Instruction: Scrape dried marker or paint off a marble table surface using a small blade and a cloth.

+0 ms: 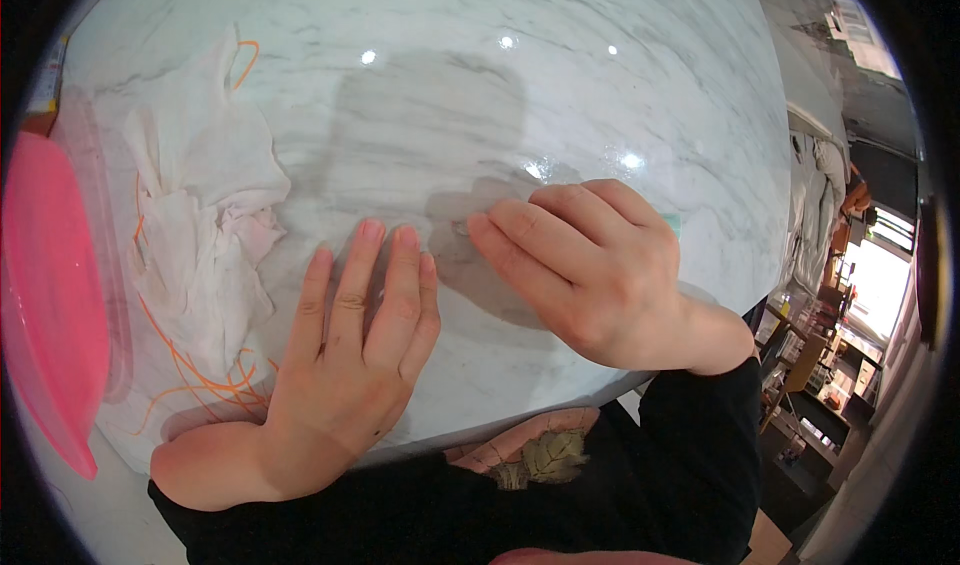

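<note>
My left hand (364, 325) lies palm down on the marbled white table (420, 137), its fingers slightly apart and nothing seen in it. To its right, my right hand (592, 272) is bent with thumb and fingertips drawn together. By those fingertips a tiny clear or grey thing (459, 227) shows on the table; whether the fingers pinch it or anything else is hidden. A crumpled white cloth (202, 212) spreads left of my left hand. Orange strands (217, 389) lie under and below the cloth, near my left wrist.
A pink plastic basin (56, 302) stands at the far left, with a small box (46, 89) above it. A pale green piece (672, 225) shows behind my right hand. Beyond the table's right edge are grey covers (814, 212) and cluttered shelves (810, 370).
</note>
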### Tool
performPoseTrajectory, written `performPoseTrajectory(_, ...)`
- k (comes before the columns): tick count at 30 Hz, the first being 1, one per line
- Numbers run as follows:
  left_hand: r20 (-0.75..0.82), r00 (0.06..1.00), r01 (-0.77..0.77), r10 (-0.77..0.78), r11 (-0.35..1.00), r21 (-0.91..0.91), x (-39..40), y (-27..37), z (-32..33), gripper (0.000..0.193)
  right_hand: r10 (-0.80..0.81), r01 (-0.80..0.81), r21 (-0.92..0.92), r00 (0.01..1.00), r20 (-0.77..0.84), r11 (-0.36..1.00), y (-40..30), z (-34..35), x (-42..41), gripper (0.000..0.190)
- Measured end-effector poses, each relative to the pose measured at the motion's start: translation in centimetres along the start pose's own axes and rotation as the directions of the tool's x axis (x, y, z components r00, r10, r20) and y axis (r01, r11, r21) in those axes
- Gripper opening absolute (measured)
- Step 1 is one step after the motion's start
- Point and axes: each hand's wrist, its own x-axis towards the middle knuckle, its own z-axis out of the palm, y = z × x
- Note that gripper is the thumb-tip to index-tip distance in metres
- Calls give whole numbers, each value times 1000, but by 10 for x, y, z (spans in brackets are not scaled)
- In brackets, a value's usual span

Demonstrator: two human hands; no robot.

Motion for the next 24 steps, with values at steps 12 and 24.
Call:
performPoseTrajectory(12, 28, 1000, 0, 1, 1000, -15, 2, 0, -1, 56, 14, -14, 3, 995, -100, 1000, 5, 12, -3, 43)
performPoseTrajectory(24, 17, 1000, -1, 1, 1000, -20, 0, 0, -1, 55, 46, -49, -25, 995, -86, 998, 9, 10, 0, 43)
